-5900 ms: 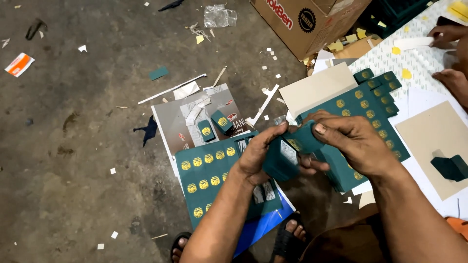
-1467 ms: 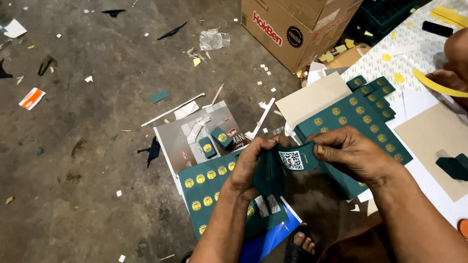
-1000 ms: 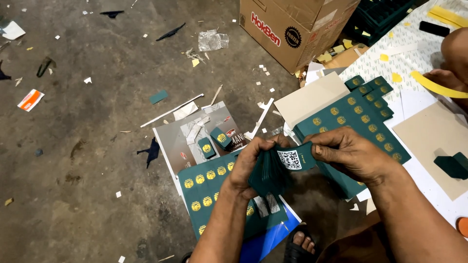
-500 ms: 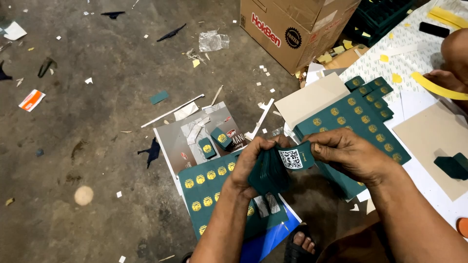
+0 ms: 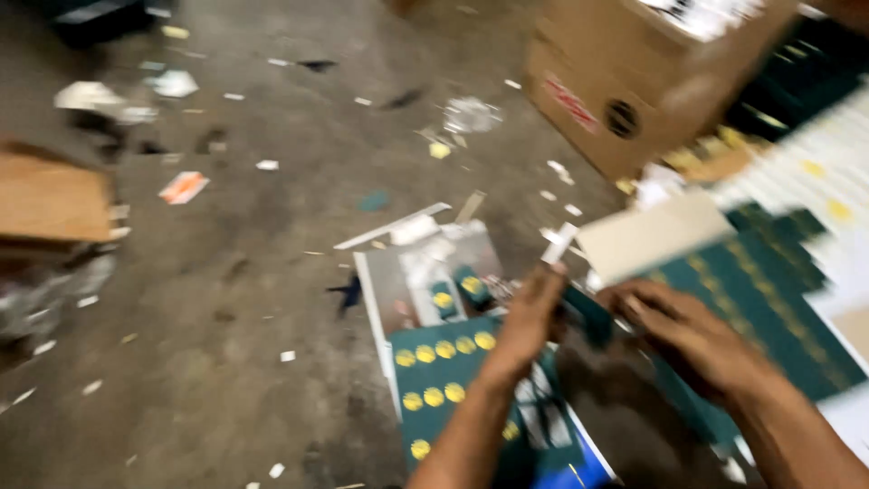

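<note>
On the littered concrete floor [image 5: 226, 362], both hands meet over a green card sheet's [image 5: 439, 362] right edge. The left hand [image 5: 534, 317] and right hand [image 5: 692, 335] both pinch a small dark green card piece [image 5: 588, 312] between them (blurred, so the grip seems shared).

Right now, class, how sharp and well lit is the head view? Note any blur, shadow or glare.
Head view: motion blur smears the whole frame; the cardboard box at upper right is streaked, both the left hand and right hand are soft, and the dark green piece between them lacks detail. Lighting is dim and even, corners darker, no glare on the floor.
</note>
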